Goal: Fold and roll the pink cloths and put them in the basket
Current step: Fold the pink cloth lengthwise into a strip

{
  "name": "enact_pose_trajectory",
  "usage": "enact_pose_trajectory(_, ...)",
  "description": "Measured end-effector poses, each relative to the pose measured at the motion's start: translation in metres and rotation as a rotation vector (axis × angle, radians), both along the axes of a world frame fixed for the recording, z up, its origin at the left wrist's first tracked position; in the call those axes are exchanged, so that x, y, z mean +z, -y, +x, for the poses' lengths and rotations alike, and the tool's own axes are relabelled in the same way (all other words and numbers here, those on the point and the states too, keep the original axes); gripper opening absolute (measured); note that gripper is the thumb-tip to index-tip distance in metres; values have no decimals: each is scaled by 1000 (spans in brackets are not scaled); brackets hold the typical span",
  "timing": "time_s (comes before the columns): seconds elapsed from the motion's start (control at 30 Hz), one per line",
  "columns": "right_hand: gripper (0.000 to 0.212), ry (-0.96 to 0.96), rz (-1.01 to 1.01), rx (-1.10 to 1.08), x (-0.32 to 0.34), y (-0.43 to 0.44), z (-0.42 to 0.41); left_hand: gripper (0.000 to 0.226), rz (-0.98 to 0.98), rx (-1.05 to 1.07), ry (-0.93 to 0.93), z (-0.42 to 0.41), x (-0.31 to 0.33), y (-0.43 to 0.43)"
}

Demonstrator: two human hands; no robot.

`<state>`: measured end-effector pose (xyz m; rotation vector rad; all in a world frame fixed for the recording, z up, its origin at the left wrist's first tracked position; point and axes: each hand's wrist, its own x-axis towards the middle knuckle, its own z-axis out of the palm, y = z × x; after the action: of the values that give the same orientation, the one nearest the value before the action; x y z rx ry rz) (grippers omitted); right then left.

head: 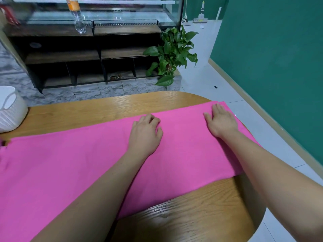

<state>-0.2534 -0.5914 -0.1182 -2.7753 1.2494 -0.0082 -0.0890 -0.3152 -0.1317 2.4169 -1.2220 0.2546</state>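
Two hands lie palm down on one pink cloth (70,163), which stretches as a long band across the wooden desk (104,107) from the left border of the view to the desk's rounded right end. The cloth lies flat and smooth; bare wood shows beyond its far edge and again on the near side, between the forearms.

The left hand (146,131) rests near the middle of the band, close to the far edge. Its fingers are loosely bent with the tips pressing down on the fabric, and the thumb lies out to the right, apart from them, so it clamps nothing. The right hand (221,121) rests at the right end of the cloth, fingers straight and a little spread, flat on the fabric just short of the far right corner. The hands are well apart from each other.

A white basket (10,109) with a woven pattern stands on the far left of the desk, cut by the border, well apart from both hands and just beyond the cloth's far edge. What it holds cannot be seen.

Beyond the desk stands a dark shelf (70,56) on a grey stone base, with a clear bottle (78,18) on top. A leafy green plant (173,55) sits at its right end. A green wall (271,58) runs along the right, above a pale tiled floor (201,81).
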Motion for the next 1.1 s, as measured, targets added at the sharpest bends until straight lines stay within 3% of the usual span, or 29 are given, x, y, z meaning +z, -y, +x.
enact_pose_trajectory(0.1,76,-27,-17,-101,8,-27,23,25,-8,40,-12,-2,3,-1)
enact_pose_trajectory(0.27,61,215,41,293,17,-125,72,15,-138,18,-200,8,7,-10)
enact_pose_trajectory(0.37,57,255,96,467,13,-173,99,22,-142,-65,-237,25,9,-23)
enact_pose_trajectory(0.47,61,251,169,489,5,-196,115,29,-91,-96,-224,43,7,-48)
enact_pose_trajectory(0.63,68,226,125,471,-5,-202,113,45,35,-127,-220,67,-2,-99)
enact_pose_trajectory(1.1,69,229,92,477,-12,-200,113,59,195,323,-211,149,0,-270)
